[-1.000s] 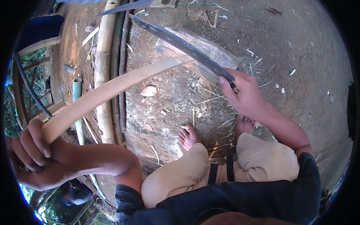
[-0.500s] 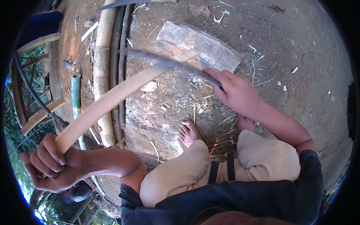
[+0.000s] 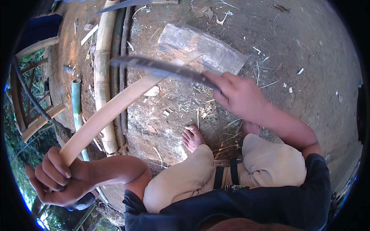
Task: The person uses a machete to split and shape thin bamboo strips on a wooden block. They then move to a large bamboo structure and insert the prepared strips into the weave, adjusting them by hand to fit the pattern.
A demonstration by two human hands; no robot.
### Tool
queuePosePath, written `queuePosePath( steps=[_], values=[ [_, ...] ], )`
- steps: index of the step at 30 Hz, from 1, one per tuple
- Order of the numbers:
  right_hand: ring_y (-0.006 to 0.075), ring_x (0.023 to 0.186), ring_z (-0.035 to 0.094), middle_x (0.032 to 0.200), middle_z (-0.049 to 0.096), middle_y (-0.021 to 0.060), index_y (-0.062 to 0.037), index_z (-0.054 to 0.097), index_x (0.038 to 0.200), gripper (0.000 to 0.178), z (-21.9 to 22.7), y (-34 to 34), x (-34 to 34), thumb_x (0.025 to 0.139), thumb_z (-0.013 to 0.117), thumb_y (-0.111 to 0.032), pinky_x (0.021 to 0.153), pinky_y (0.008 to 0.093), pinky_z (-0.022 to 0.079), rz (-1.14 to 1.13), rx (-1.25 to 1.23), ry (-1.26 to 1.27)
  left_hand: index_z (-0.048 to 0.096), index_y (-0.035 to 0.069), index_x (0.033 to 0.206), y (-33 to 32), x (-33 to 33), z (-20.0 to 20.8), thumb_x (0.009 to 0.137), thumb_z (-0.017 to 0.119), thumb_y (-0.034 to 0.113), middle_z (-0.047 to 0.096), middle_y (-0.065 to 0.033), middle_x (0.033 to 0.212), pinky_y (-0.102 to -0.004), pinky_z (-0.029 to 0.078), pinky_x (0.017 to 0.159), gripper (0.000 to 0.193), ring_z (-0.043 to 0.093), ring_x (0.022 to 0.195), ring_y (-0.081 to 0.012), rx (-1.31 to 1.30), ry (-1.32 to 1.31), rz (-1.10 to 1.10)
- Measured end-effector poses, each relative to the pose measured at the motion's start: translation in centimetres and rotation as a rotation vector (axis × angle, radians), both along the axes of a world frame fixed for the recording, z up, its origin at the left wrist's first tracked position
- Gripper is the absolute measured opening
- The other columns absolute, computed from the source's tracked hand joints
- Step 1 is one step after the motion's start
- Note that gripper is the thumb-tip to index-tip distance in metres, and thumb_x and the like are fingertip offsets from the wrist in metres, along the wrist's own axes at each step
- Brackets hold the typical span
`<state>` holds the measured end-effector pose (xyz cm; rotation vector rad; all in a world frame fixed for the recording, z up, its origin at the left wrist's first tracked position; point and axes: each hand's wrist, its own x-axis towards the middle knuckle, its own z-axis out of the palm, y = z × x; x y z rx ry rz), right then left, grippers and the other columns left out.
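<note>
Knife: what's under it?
A wood strip crosses beneath the blurred knife; dark poles lie under its tip. The strip's stretch directly below is covered; whether knife and strip touch can't be told.

A rough outdoor work yard is shown, of the sort where wood and bamboo are cut by hand. The ground [image 3: 304, 46] is bare brown earth, littered with pale chips [image 3: 300, 71]. A thick wooden block [image 3: 202, 46] is laid on the soil, and its near side is overlapped by the end of a pale strip [image 3: 115, 106], which is crossed by a long knife [image 3: 154, 66]. A saw [image 3: 119, 5] is seen at the top edge. To the left, bamboo poles [image 3: 103, 65] are laid out, and a wooden frame [image 3: 43, 122] is backed by green plants [image 3: 10, 115].
</note>
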<state>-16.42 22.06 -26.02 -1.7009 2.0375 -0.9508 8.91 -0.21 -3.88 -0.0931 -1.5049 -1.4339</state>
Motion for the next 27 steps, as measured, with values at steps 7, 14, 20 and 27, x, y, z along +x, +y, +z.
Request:
queuePosePath(
  steps=[7, 14, 20, 27],
  values=[
    [0.0268, 0.065, 0.065, 0.080, 0.060, 0.0099, -0.0095, 0.065, 0.136, 0.049, -2.4, -0.3, -1.4, 0.088, 0.070, -0.012, 0.057, 0.0402, 0.055, -0.100, 0.104, 0.008, 0.039, 0.010, 0.081, -0.7, 0.5, 0.0, 0.099, 0.037, 0.010, 0.033, 0.0058, 0.049, -0.0271, 0.039, 0.045, 0.018, 0.033, 0.038, -0.0069, -0.017, -0.028, 0.074],
    [0.0318, 0.067, 0.069, 0.082, 0.067, 0.0163, -0.0102, 0.065, 0.134, 0.040, -2.8, 0.9, -1.2, 0.094, 0.066, -0.017, 0.064, 0.0408, 0.058, -0.104, 0.142, 0.039, 0.038, 0.012, 0.079, 0.4, 0.1, 0.1, 0.099, 0.038, 0.011, 0.033, 0.0059, 0.048, -0.0259, 0.038, 0.044, 0.020, 0.033, 0.038, -0.0061, 0.011, 0.017, 0.035],
    [0.0321, 0.077, 0.073, 0.097, 0.073, 0.0148, -0.0125, 0.064, 0.135, 0.040, -1.5, 2.5, -0.6, 0.095, 0.065, -0.019, 0.067, 0.0430, 0.061, -0.130, 0.125, -0.075, 0.037, 0.012, 0.079, 0.0, 0.0, -0.6, 0.098, 0.040, 0.011, 0.036, 0.0052, 0.049, -0.0264, 0.038, 0.045, 0.019, 0.034, 0.039, -0.0054, 0.011, 0.019, -0.031],
    [0.0291, 0.095, 0.075, 0.112, 0.073, 0.0206, -0.0080, 0.059, 0.140, 0.058, -2.9, 1.5, -1.2, 0.089, 0.081, -0.027, 0.080, 0.0386, 0.061, -0.175, -0.008, -0.275, 0.040, 0.016, 0.076, -2.8, 2.4, 0.0, 0.108, 0.045, 0.017, 0.032, 0.0061, 0.051, -0.0276, 0.036, 0.049, 0.033, 0.029, 0.042, -0.0070, 0.210, 0.009, -0.030]
  ],
)
